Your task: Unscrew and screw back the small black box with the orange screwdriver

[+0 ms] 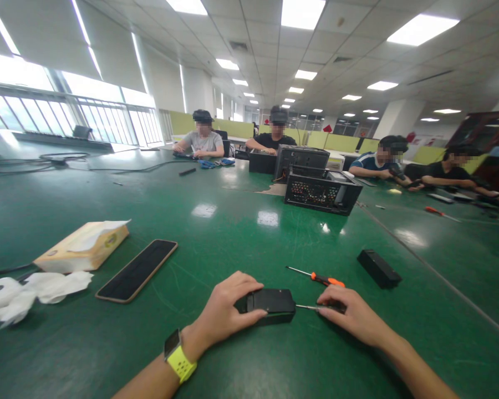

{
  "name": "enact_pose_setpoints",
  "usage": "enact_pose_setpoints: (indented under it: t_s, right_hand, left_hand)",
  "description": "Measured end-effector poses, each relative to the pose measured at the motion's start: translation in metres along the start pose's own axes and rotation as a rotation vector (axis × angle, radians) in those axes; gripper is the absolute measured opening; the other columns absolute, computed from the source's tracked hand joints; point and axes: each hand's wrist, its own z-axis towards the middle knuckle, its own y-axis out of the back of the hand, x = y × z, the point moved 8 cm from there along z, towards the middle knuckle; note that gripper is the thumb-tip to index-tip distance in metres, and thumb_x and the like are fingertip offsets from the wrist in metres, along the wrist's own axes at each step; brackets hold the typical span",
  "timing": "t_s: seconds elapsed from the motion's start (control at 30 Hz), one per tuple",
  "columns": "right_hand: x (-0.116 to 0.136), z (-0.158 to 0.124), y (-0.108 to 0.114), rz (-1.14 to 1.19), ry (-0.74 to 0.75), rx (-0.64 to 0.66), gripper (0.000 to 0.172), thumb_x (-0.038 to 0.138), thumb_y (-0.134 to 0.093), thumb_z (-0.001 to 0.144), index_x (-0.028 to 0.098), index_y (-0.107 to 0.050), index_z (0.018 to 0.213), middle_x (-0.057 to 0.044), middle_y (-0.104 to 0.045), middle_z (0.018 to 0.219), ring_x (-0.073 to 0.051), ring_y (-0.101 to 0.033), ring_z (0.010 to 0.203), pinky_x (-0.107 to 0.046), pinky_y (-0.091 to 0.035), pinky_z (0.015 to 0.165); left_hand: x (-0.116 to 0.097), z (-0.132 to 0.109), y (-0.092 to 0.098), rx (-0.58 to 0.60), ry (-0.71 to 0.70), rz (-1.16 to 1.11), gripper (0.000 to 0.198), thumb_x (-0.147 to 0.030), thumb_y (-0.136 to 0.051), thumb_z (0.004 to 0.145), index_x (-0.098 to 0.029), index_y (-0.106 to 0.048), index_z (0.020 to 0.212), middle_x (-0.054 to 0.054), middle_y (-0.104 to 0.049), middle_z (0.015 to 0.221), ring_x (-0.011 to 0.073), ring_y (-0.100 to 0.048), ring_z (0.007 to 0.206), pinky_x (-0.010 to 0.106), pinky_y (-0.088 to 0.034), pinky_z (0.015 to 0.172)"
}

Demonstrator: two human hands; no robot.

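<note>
My left hand (235, 305), with a yellow-green watch strap at the wrist, grips a small black box-shaped device (276, 302) from its left end, thumb on the near side. The device rests low over the green table (216, 354). In my right hand (347, 310) is a screwdriver (306, 307), its handle mostly covered by my fingers. Its metal shaft points left and its tip meets the right end of the device; whether it sits in a screw or slot I cannot tell. An orange-and-black screwdriver (322, 279) lies just beyond my right hand.
Another black block (379, 269) lies to the right. On the left are a phone (137, 271), a tissue pack (85, 244) and crumpled tissues (54, 288). Open black computer cases (322, 191) stand farther back. Several people sit around the far side, and cables (62, 160) run across the back left.
</note>
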Motion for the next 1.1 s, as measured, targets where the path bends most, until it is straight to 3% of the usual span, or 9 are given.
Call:
enact_pose_setpoints:
  t_s: [0.2,0.53,0.7,0.8,0.93,1.1]
  right_hand:
    - [0.0,0.001,-0.001,-0.003,0.001,0.005,0.019,0.037,-0.061,0.091,0.02,-0.068,0.091,-0.005,-0.067,0.089,-0.02,-0.061,0.083,-0.034,-0.047,0.077]
    - [0.005,-0.001,0.003,-0.002,0.01,-0.009,0.019,0.037,-0.06,0.091,0.021,-0.069,0.093,-0.004,-0.069,0.09,-0.021,-0.063,0.083,-0.034,-0.049,0.077]
    - [0.022,-0.002,0.015,-0.016,0.078,-0.254,0.026,0.043,-0.06,0.091,0.02,-0.068,0.102,-0.008,-0.07,0.102,-0.026,-0.062,0.1,-0.04,-0.048,0.089]
    - [0.039,0.002,0.007,-0.036,0.123,-0.332,0.039,0.047,-0.062,0.089,0.019,-0.065,0.117,-0.011,-0.069,0.114,-0.029,-0.061,0.108,-0.044,-0.046,0.095]
    - [0.057,0.016,-0.018,-0.067,0.089,-0.242,0.067,0.051,-0.071,0.081,0.02,-0.052,0.138,-0.014,-0.06,0.134,-0.033,-0.052,0.124,-0.049,-0.038,0.105]
    - [0.082,0.022,-0.032,0.069,0.133,-0.136,0.042,0.036,-0.074,0.079,0.019,-0.064,0.117,-0.008,-0.067,0.109,-0.024,-0.062,0.097,-0.035,-0.049,0.086]
  left_hand:
    - [0.004,0.0,-0.004,0.036,0.004,0.019,0.042,-0.035,-0.081,0.076,-0.015,-0.069,0.111,0.01,-0.068,0.102,0.0258,-0.063,0.091,0.038,-0.053,0.08]
    - [0.006,-0.001,-0.007,0.085,0.036,0.001,0.037,-0.033,-0.078,0.079,-0.017,-0.07,0.111,0.009,-0.066,0.103,0.0244,-0.062,0.094,0.037,-0.052,0.084]
    - [0.008,0.0,-0.009,0.104,0.065,0.0,0.048,-0.036,-0.082,0.073,-0.018,-0.068,0.116,0.009,-0.064,0.107,0.0253,-0.062,0.096,0.037,-0.052,0.085]
    - [0.01,-0.001,-0.011,0.119,0.083,0.012,0.047,-0.035,-0.083,0.073,-0.018,-0.068,0.114,0.008,-0.064,0.107,0.0254,-0.062,0.097,0.037,-0.051,0.086]
    - [0.01,-0.001,-0.013,0.119,0.09,0.01,0.038,-0.03,-0.08,0.074,-0.019,-0.068,0.109,0.007,-0.065,0.103,0.0243,-0.062,0.094,0.035,-0.051,0.084]
    - [0.003,0.0,-0.014,0.113,0.052,-0.019,0.035,-0.023,-0.08,0.069,-0.019,-0.069,0.102,0.006,-0.066,0.097,0.0233,-0.062,0.089,0.033,-0.051,0.081]
